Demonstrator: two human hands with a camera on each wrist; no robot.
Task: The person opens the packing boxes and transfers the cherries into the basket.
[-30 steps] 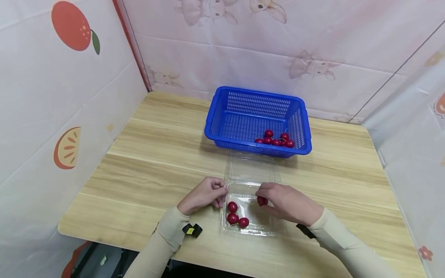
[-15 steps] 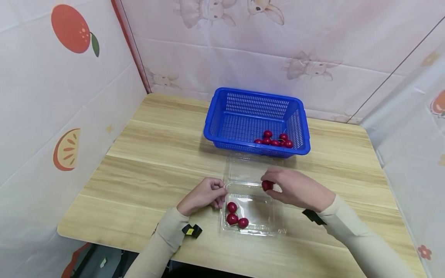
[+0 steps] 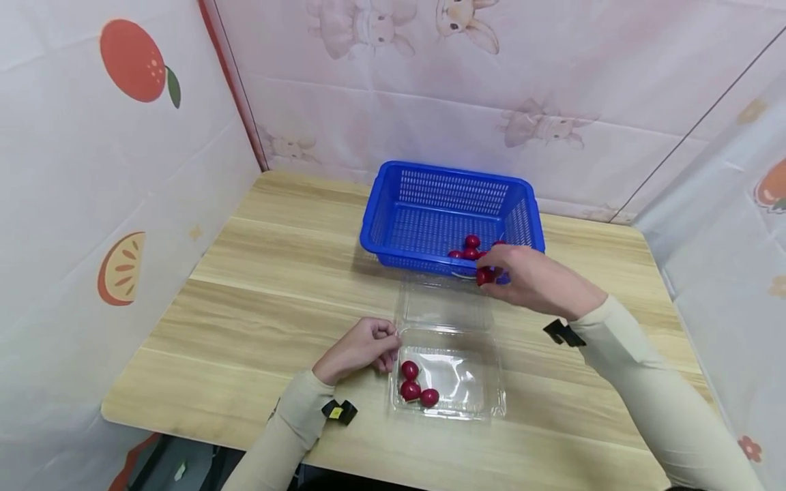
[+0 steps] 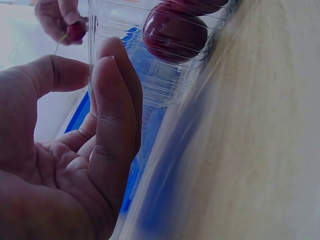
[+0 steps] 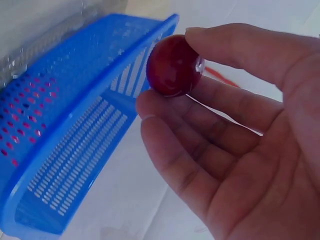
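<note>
A cherry (image 5: 174,65) is pinched between the thumb and fingers of my right hand (image 3: 531,279), which is over the near right rim of the blue basket (image 3: 393,254). Several more cherries (image 3: 471,242) lie in that basket, partly hidden by the hand. My left hand (image 3: 362,346) pinches the left rim of a clear plastic clamshell box (image 3: 457,382), thumb on one side and fingers on the other, as the left wrist view shows. Inside the box, three cherries (image 3: 411,390) sit along its left and front. The box's lid (image 3: 442,303) lies folded back toward the basket.
The wooden table (image 3: 270,273) carries everything. Printed fabric walls (image 3: 399,109) stand behind and at both sides. Black straps with devices (image 3: 339,412) hang at the wrists.
My right hand has moved from over the clamshell box up to the basket's near rim, with the cherry still pinched. The left hand has stayed at the box's rim.
</note>
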